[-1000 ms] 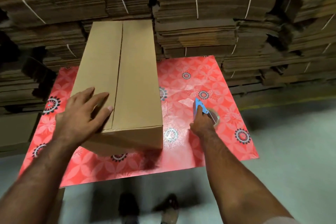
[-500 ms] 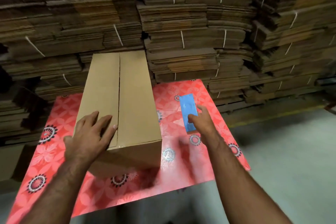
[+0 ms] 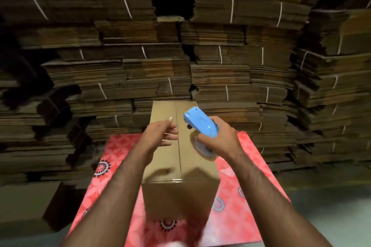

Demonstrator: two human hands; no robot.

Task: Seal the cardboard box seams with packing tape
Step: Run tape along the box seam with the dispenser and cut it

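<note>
A long brown cardboard box (image 3: pixel 181 190) stands on a red patterned mat (image 3: pixel 239 202), its closed top flaps meeting in a centre seam that runs away from me. Above the box my right hand (image 3: pixel 220 138) grips a blue tape dispenser (image 3: pixel 200 123) with a roll of clear tape (image 3: pixel 202 149) under it. My left hand (image 3: pixel 160 136) hovers above the left flap, fingers loosely extended toward the dispenser and holding nothing. Both hands are off the box.
Tall stacks of flattened, strapped cardboard (image 3: pixel 220 56) form a wall close behind the mat. A folded carton (image 3: pixel 30 204) lies low at the left. Grey floor (image 3: pixel 331 216) shows at the right.
My right hand lifted the dispenser from beside the box to above its top. The left hand came off the flap and rose toward the dispenser. My view tilted upward.
</note>
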